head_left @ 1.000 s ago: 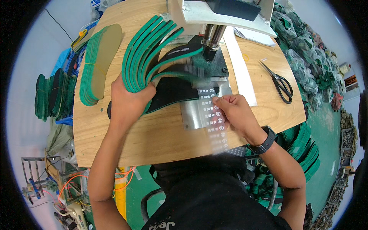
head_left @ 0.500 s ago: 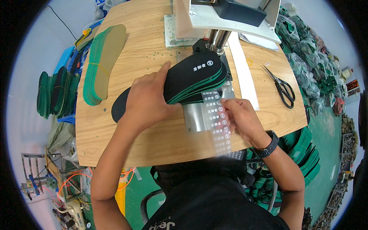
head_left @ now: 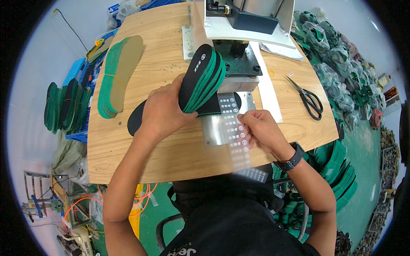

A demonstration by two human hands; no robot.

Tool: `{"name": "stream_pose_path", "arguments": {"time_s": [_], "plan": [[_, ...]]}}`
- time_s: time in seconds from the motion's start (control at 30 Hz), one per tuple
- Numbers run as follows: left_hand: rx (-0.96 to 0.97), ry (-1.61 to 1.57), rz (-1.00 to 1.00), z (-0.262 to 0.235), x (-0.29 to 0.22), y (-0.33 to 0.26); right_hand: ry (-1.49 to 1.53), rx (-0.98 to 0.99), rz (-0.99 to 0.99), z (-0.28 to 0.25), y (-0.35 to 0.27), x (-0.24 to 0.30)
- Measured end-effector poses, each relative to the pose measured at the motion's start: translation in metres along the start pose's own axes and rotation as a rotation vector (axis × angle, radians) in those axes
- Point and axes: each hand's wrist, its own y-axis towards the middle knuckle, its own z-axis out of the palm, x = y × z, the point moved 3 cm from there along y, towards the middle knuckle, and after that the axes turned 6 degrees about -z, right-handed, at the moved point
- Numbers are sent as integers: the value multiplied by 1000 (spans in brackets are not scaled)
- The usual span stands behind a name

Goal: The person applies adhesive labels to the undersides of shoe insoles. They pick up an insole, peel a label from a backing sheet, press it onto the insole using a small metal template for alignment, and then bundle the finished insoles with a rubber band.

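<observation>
While the left hand (head_left: pixel 164 109) is wrapped around a fan of insoles (head_left: pixel 207 81), black-topped with green edges and tilted up off the table (head_left: pixel 128 153), the right hand (head_left: pixel 261 128) has the right side of a clear strip (head_left: pixel 233 128) pinched between thumb and fingertips, going by the head view. The lone black insole (head_left: pixel 210 106) under all that lies beneath the left hand, its right end over a shiny metal plate (head_left: pixel 215 132) by the block (head_left: pixel 238 84) of the press (head_left: pixel 254 21), and the strip's top crosses that end. If it were me, I'd square the top white mark to the insole before anything else, pull the strip just taut enough that it doesn't wrinkle, and have the insole flat on the plate. The fan leans pretty close to the press too, so I'd tip it well away, and fingertips don't belong under that block, imo. Now the counts: one strip with roughly eight or nine rows of marks readable as separate (the lower part blurs, so no exact number), one insole laid flat, maybe four or five in the fan, though the edges overlap too much to swear to it. Plus one press, one metal plate, one pair of scissors (head_left: pixel 313 101) and one banded stack (head_left: pixel 112 83) on the tabletop.
</observation>
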Motion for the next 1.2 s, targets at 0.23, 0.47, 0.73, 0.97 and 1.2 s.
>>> {"name": "stream_pose_path", "arguments": {"time_s": [0.23, 0.47, 0.73, 0.97, 1.2], "plan": [[-26, 90, 37, 5, 3, -1, -36, 37, 15, -1, 2, -6], [31, 198, 11, 8, -4, 1, -10, 78, -7, -2, 2, -2], [31, 19, -3, 2, 1, 1, 377, -171, -141, -19, -9, -17], [57, 101, 83, 5, 3, 1, 467, -171, -155, -17, -9, -15], [161, 187, 36, -5, -4, 4, 436, -135, -157, -24, -5, -19]]}}
